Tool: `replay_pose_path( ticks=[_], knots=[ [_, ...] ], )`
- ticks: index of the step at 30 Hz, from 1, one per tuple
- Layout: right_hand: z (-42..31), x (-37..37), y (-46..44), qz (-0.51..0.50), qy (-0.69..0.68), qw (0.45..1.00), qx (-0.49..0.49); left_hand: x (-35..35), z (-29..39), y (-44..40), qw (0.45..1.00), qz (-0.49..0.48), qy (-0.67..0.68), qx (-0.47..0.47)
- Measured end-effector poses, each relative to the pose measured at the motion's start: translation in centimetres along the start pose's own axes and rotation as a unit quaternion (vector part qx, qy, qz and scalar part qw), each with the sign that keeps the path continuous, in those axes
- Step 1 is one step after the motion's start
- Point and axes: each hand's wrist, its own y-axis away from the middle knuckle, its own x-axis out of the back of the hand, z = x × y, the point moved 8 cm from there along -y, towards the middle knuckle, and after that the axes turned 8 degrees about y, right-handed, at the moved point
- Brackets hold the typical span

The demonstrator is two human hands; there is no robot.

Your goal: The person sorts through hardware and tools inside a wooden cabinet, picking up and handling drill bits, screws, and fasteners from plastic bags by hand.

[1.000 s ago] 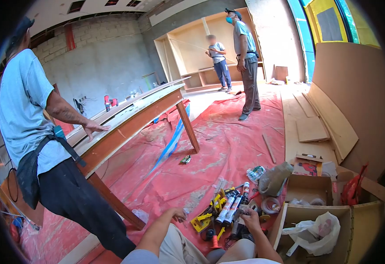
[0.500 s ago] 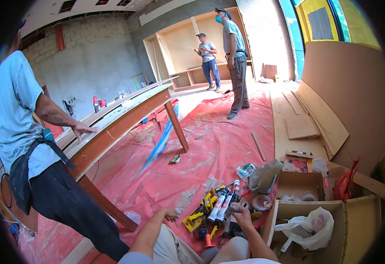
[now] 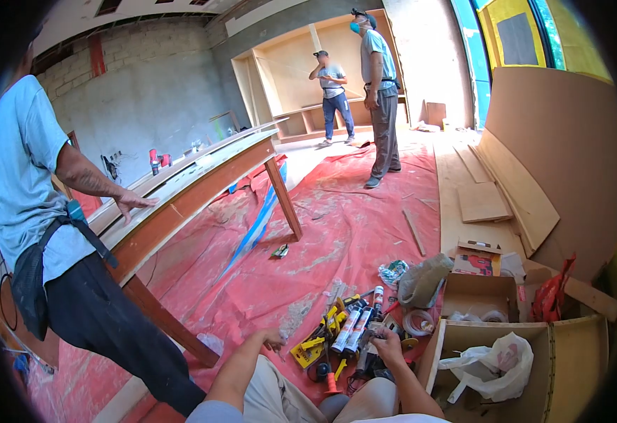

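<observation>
My left hand hangs over my left knee, fingers loosely apart, holding nothing, left of the tool pile. My right hand is over the right side of the pile, its fingers bent together; what they hold, if anything, is too small to make out. Between the hands lie white sealant tubes, a yellow tool and an orange-handled tool. A roll of clear tape sits beyond my right hand.
A person leans a hand on the long wooden table at left. Two people stand near the wooden cabinet. At right are an open wooden box with a plastic bag, a cardboard box and leaning boards.
The view has turned slightly right since the first frame, shifting the scene left. The far person has raised a hand toward the head. My hands have barely moved.
</observation>
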Motion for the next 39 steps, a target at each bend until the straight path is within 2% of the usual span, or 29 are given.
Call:
replay_pose_path(
  ticks=[6,8,10,12,13,15,16,18,22,26,30,33,36,39],
  knots=[
    [-3.5,0.3,1.0,0.009,0.005,0.999,0.039,0.1,0.2,0.4,1.000,0.012,-0.011,0.011],
    [-3.0,0.3,0.7,-0.014,0.053,0.997,0.063,-0.1,1.4,1.8,1.000,0.006,-0.016,0.010],
    [-2.5,0.1,0.6,-0.022,-0.016,0.998,0.054,0.1,0.5,0.5,1.000,0.006,-0.008,-0.015],
    [-1.2,0.1,0.1,-0.018,-0.008,1.000,-0.018,0.6,1.6,1.4,0.996,0.016,-0.086,-0.033],
    [-5.7,0.5,1.4,-0.009,-0.121,0.993,0.007,0.5,1.4,0.6,0.991,-0.001,-0.124,-0.057],
    [-0.8,0.2,0.3,-0.016,-0.119,0.990,-0.074,0.6,-0.1,-0.4,0.997,-0.006,-0.065,-0.028],
    [-2.8,0.8,0.5,-0.009,-0.165,0.985,-0.043,0.6,0.6,0.8,0.999,0.013,0.009,-0.032],
    [-1.8,1.8,0.1,0.039,-0.270,0.958,-0.087,-0.3,3.4,4.0,0.997,0.031,0.049,-0.055],
    [0.2,4.2,-0.9,0.091,-0.325,0.936,-0.095,-0.4,5.8,4.5,0.993,0.032,0.015,-0.113],
    [-1.7,5.1,-0.2,0.158,-0.353,0.916,-0.102,-1.0,7.6,5.3,0.994,0.027,-0.021,-0.106],
    [0.2,4.3,-0.7,0.103,-0.298,0.944,-0.094,-1.5,9.5,5.9,0.989,0.016,-0.009,-0.145],
    [0.0,3.7,-0.5,0.113,-0.276,0.951,-0.087,-1.7,10.2,6.5,0.988,0.015,0.016,-0.156],
    [-1.6,3.5,0.3,0.101,-0.314,0.940,-0.090,-1.8,9.9,5.8,0.989,0.007,-0.003,-0.146],
    [-1.4,3.7,0.5,0.100,-0.287,0.949,-0.080,-1.6,11.4,5.3,0.973,0.077,0.024,-0.216]
  ],
)
